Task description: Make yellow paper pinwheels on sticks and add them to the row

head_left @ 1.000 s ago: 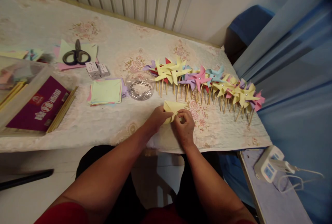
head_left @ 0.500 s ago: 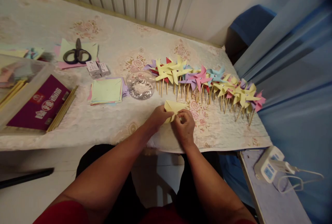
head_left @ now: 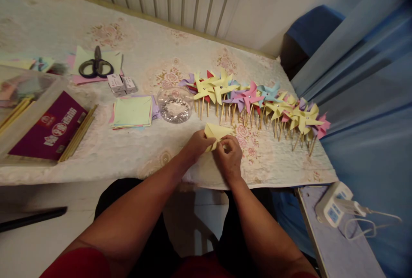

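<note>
A yellow sheet of paper, partly folded, is between my two hands near the table's front edge. My left hand is closed on its left side, with the thumb over the paper. My right hand pinches the paper's lower right part between thumb and fingers. Whether a small pin is also in that pinch cannot be seen. Just beyond my hands stands a row of finished paper pinwheels on thin sticks. To their left is a clear round dish of small shiny metal pieces.
Left of the dish lie a stack of coloured paper squares, small white boxes and black-handled scissors on more paper. A plastic bin with a purple package and wooden sticks sits at left. A power strip is at lower right.
</note>
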Available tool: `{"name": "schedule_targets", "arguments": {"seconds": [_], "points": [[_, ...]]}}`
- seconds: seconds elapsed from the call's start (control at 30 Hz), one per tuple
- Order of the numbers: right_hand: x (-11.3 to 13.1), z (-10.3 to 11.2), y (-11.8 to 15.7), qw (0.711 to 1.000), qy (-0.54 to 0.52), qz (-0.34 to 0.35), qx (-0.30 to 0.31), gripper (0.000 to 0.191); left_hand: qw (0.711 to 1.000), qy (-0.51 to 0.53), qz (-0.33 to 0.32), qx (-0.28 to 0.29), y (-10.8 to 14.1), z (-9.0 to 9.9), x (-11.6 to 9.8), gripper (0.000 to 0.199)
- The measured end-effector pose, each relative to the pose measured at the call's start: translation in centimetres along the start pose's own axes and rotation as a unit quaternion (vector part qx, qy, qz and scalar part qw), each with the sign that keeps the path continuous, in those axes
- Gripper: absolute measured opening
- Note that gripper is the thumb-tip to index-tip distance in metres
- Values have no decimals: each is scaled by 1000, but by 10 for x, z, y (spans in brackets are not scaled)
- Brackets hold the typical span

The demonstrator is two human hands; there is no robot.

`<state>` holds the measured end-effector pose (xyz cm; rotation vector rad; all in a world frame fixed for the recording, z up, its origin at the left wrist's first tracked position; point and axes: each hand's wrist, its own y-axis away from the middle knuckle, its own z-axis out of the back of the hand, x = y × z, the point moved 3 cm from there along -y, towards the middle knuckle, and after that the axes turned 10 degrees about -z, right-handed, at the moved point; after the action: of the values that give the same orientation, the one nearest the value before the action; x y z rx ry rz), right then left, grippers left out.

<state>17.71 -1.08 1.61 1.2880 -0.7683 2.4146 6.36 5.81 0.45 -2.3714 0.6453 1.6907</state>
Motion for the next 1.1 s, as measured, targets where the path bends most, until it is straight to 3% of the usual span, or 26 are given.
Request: {"name": "schedule_targets", "arguments": {"seconds": [0.13, 0.23, 0.3, 0.47, 0.57, 0.63, 0.7, 0.9, 1.1], "points": [[-6, 13, -7, 997, -49, -56, 3, 9, 1000, -24, -13, 5, 0, 0, -8, 26], [-17, 35, -23, 980, -119, -160, 13, 36, 998, -49, -10, 37, -1, 2, -11, 27], [-18, 51, -38, 969, -152, -189, 46, 47, 994, -73, -9, 77, -2, 3, -12, 28], [12, 67, -66, 958, -69, -153, 234, 46, 972, -104, -25, 207, 2, 1, -16, 32], [33, 55, -65, 919, 11, -137, 371, 34, 963, -121, -42, 235, 5, 0, -21, 33], [40, 45, -59, 893, 47, -148, 423, 30, 961, -129, -58, 239, 7, 0, -24, 34], [41, 38, -55, 886, 75, -162, 428, 25, 959, -143, -70, 235, 7, 0, -25, 33], [36, 31, -51, 902, 82, -186, 380, 16, 959, -164, -93, 211, 5, 3, -25, 22], [35, 31, -47, 906, 82, -185, 372, 11, 967, -124, -70, 209, 7, 2, -24, 21]]}}
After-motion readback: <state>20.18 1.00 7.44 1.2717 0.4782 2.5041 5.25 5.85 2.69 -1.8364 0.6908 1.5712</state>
